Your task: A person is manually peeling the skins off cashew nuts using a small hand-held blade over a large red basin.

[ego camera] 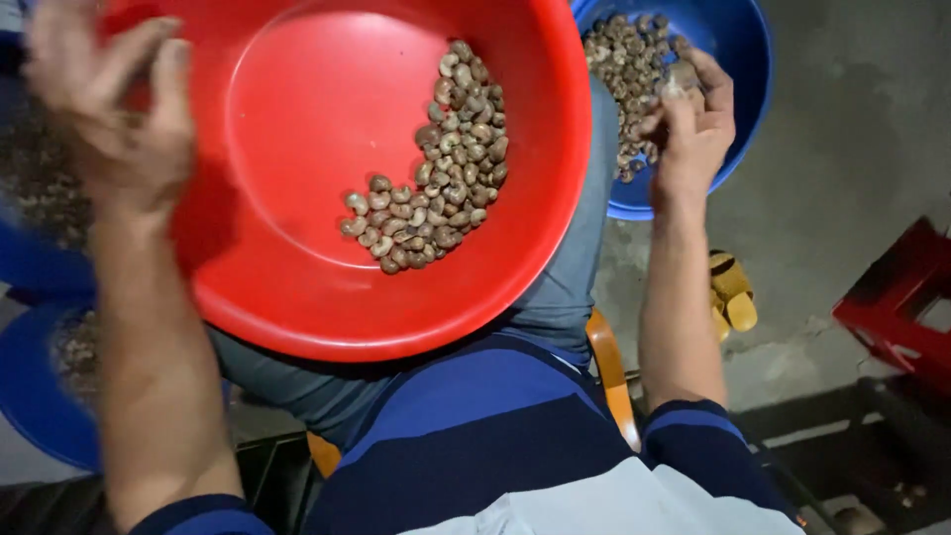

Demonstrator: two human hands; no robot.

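Cashew nuts (436, 168) lie in a curved band along the right of the red basin's (297, 297) floor, which rests on the person's lap; most of that floor is bare, so by my judgement the sorted share is small yet. The left hand (114, 109) is blurred at the basin's upper left rim, fingers loosely curled; whether it holds anything I cannot tell. Further out, the right hand (693, 119) pinches a nut between thumb and fingertips over the blue basin (743, 59), which holds a heap of nuts (624, 69) left to work through. The two rims nearly touch, so the way between is short. A red stool (892, 307) stands well apart on the concrete floor (852, 149).
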